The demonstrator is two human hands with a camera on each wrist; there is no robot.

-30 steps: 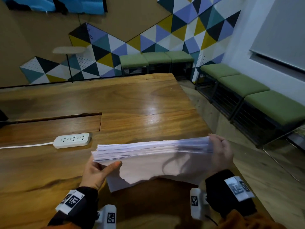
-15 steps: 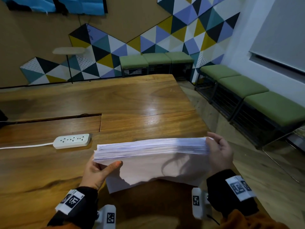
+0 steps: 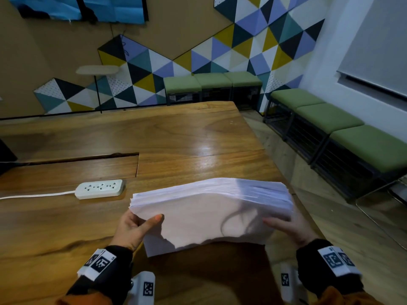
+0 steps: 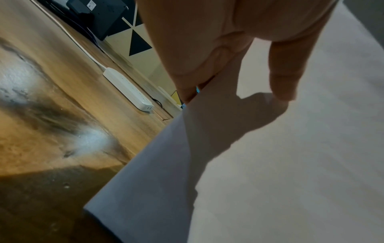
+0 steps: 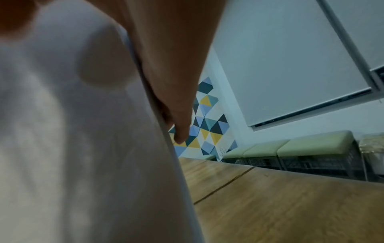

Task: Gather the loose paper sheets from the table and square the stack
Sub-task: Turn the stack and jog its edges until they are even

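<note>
Sheets gathered: your left hand [image 3: 134,227] and right hand [image 3: 290,227] each grip an end of the paper stack [image 3: 209,208], upright on the bench [image 3: 154,137]. Edges uneven; squaring remains.
</note>
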